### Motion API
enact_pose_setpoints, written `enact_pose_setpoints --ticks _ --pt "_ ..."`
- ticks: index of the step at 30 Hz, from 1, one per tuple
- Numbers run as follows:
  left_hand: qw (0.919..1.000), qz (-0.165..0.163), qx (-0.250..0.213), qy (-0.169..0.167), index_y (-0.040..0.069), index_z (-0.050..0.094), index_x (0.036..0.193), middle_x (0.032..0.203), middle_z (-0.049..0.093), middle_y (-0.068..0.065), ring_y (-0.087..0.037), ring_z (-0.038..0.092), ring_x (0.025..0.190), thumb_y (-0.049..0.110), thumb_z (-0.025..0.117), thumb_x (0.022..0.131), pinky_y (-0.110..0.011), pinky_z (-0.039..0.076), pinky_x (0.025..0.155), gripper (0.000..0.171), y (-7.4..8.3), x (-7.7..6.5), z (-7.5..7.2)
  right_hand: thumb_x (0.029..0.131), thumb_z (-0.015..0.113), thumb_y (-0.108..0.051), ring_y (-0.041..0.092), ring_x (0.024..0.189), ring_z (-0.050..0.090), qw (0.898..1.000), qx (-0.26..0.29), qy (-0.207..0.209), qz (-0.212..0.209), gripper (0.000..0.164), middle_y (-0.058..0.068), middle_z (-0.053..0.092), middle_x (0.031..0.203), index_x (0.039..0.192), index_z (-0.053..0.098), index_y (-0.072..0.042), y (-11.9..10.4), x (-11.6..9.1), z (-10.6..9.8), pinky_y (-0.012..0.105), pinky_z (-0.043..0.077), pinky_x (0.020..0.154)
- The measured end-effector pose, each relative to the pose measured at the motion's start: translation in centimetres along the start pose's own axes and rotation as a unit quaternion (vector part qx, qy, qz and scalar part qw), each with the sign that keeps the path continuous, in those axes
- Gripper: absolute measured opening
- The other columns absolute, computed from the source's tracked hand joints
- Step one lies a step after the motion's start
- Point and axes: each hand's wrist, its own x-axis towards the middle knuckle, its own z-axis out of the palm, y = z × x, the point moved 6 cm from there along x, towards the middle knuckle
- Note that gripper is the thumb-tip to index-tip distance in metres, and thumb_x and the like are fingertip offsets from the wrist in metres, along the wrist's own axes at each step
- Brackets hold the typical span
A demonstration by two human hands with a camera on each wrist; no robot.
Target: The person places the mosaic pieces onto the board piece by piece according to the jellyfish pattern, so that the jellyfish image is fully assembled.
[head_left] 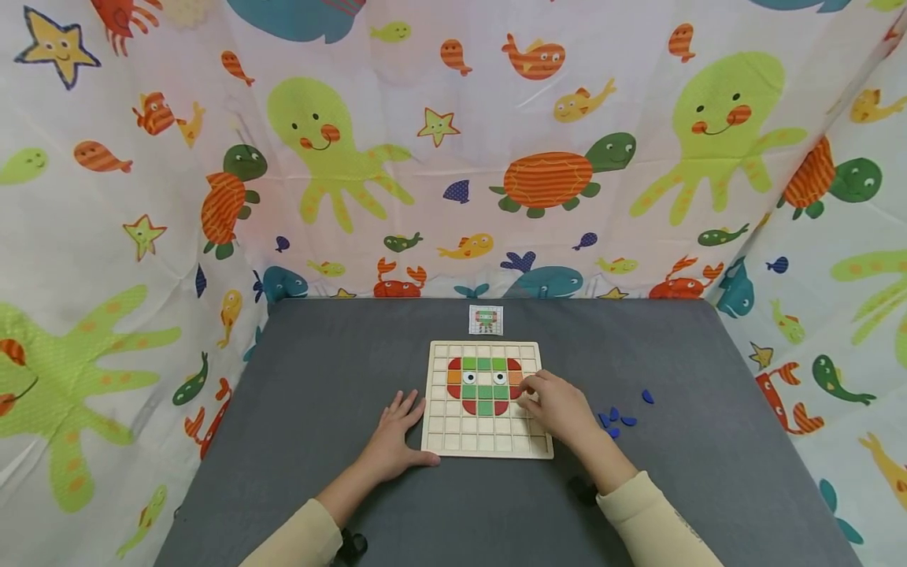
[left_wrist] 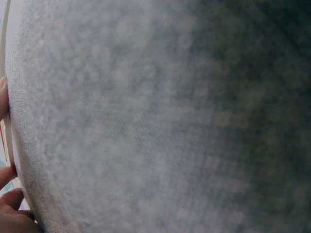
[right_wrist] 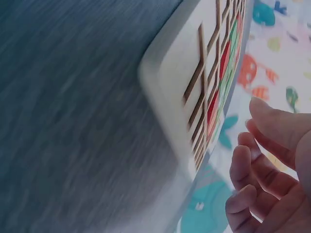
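Note:
A square wooden grid board (head_left: 487, 442) lies on the table, with red, orange and green tiles and two eye tiles forming a face pattern (head_left: 485, 386). My left hand (head_left: 393, 441) rests at its left side, fingers spread along the edge and thumb at the near left corner. Over the board's right part is my right hand (head_left: 560, 405), its fingertips at the pattern's right edge. In the right wrist view, the fingers of this hand (right_wrist: 277, 170) are loosely bent, and no piece shows between them. Fingers (left_wrist: 9, 199) of the left hand appear at the left wrist view's edge.
Several loose blue pieces (head_left: 614, 413) lie right of the board, one blue piece (head_left: 648, 397) farther out. A small picture card (head_left: 486, 320) sits behind the board on the grey table (head_left: 340, 346). A curtain (head_left: 425, 181) printed with sea animals surrounds the table.

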Motion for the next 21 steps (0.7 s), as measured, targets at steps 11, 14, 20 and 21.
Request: enact_pose_setpoints --ticks 11,14,20,21 --pt "1.0000 0.004 -0.003 0.002 0.013 0.036 0.158 0.168 0.023 -0.006 -0.034 0.008 0.157 0.053 0.091 0.066 -0.059 0.015 0.124 0.114 -0.1 0.1 0.1 0.088 0.079 -0.019 0.026 0.085 0.069 0.997 0.008 0.044 0.068 0.021 0.007 0.068 0.101 0.106 0.074 -0.010 7.2 -2.3 -3.3 0.045 0.057 0.068" --pt "1.0000 0.003 -0.003 0.002 0.014 0.036 0.158 0.168 0.023 -0.006 -0.034 0.008 0.157 0.054 0.091 0.066 -0.059 0.015 0.124 0.115 -0.1 0.1 0.0 0.089 0.078 -0.018 0.028 0.084 0.069 0.995 0.005 0.048 0.087 0.021 0.010 0.068 0.101 0.107 0.074 -0.007 9.0 -3.0 -4.2 0.047 0.057 0.068" --pt "1.0000 0.003 -0.004 0.001 0.013 0.037 0.157 0.168 0.024 -0.006 -0.034 0.008 0.157 0.054 0.091 0.065 -0.059 0.015 0.124 0.115 -0.1 0.1 0.0 0.091 0.076 -0.018 0.031 0.086 0.069 0.993 -0.002 0.047 0.112 0.022 0.013 0.068 0.103 0.109 0.072 -0.005 12.2 -4.4 -5.4 0.052 0.056 0.070" --pt "1.0000 0.003 -0.004 0.001 0.013 0.037 0.158 0.168 0.024 -0.006 -0.034 0.008 0.157 0.054 0.091 0.065 -0.059 0.015 0.124 0.115 0.0 0.1 0.0 0.091 0.076 -0.017 0.032 0.087 0.069 0.992 -0.003 0.048 0.116 0.022 0.014 0.068 0.103 0.109 0.072 -0.005 12.7 -4.6 -5.6 0.053 0.055 0.071"
